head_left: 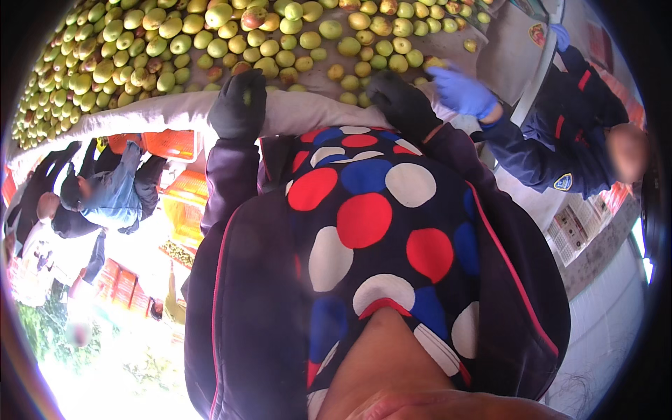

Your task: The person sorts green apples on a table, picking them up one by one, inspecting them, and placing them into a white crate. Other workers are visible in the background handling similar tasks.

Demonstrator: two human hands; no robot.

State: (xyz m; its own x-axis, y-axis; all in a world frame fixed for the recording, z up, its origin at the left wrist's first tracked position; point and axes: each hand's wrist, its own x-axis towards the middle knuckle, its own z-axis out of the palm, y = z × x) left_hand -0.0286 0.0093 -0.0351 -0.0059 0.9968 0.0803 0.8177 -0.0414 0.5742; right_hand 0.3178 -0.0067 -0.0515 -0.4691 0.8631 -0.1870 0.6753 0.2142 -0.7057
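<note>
Many green and yellow jujube-like fruits [168, 29], some with reddish-brown patches, lie on a surface ahead of me. Its near edge has a rolled pale cloth border [315, 111]. My left hand [240, 105], in a dark glove, rests over this border with curled fingers beside the fruits; a green smear marks the glove. My right hand [401, 100], also dark-gloved, is curled at the border farther right, close to some fruits. The undersides of both hands are hidden, so any fruit or cloth inside them cannot be seen.
At right, a co-worker's blue-gloved hand [462, 92] reaches over the surface close to my right hand. Orange plastic crates [184, 197] and several people [113, 194] are at left. A printed sheet [577, 226] lies at lower right, near a metal rail [535, 84].
</note>
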